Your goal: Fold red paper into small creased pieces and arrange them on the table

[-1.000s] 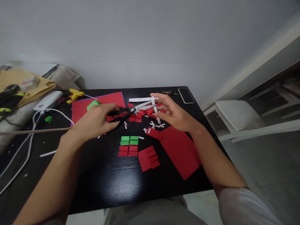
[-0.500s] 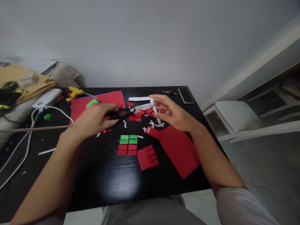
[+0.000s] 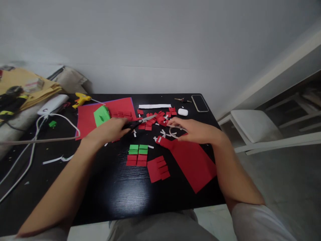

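Note:
My left hand (image 3: 116, 129) is closed around the black handles of a pair of scissors (image 3: 147, 118), whose blades point right, low over the loose red paper pieces. My right hand (image 3: 187, 129) pinches a thin pale strip (image 3: 173, 126) bent into a loop, seemingly paper. Below it lie small white paper snippets (image 3: 164, 134) and a large red sheet (image 3: 194, 164). Folded red pieces (image 3: 148, 126) are scattered between the two hands. Nearer me are rows of folded green pieces (image 3: 138, 149) and red ones (image 3: 136, 160), beside a red square with folded strips (image 3: 157, 170).
A white strip (image 3: 154, 106), white earbud case (image 3: 183, 112), keys (image 3: 182, 99) and phone (image 3: 200, 103) lie toward the back. At left are a yellow glue gun (image 3: 81, 99), green papers (image 3: 101, 115) on red sheets, and a white cable (image 3: 35, 142). A white chair (image 3: 247, 125) stands right.
The scissors have come down and away from the strip in my right hand, and their blades have closed. My right hand has lowered toward me; the strip now curls in a loop.

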Motion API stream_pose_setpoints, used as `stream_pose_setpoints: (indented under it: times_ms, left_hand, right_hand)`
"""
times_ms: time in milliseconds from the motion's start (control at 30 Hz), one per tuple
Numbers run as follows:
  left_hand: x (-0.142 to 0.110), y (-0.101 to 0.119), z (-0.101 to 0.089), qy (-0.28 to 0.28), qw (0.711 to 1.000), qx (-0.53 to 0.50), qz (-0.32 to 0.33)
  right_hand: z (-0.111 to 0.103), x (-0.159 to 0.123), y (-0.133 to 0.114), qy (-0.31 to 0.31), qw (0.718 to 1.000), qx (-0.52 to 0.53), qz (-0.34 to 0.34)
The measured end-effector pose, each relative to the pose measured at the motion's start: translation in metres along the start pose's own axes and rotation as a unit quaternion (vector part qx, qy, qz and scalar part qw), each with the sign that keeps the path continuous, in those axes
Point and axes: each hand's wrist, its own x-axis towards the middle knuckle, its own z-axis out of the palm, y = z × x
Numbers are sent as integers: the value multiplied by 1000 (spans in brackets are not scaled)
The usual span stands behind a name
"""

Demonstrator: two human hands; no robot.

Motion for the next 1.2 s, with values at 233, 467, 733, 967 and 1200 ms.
stream_pose_setpoints:
  times_ms: [233, 467, 733, 967, 1200]
  left_hand:
    - [12, 2, 21, -35, 996, 82, 15]
    - [13, 0, 30, -14, 998, 65, -1]
    - [-2, 30, 8, 34, 998, -44, 2]
    - [-17, 89, -3, 85, 844, -529, 19]
    - [-13, 94, 4, 132, 790, -598, -28]
  right_hand:
    - [27, 23, 8, -48, 972, -139, 183]
    - [21, 26, 8, 81, 992, 95, 20]
    - [36, 30, -17, 74, 867, 491, -36]
    - [46, 30, -30, 37, 825, 564, -30]
    - [48, 29, -33, 15, 831, 556, -28]
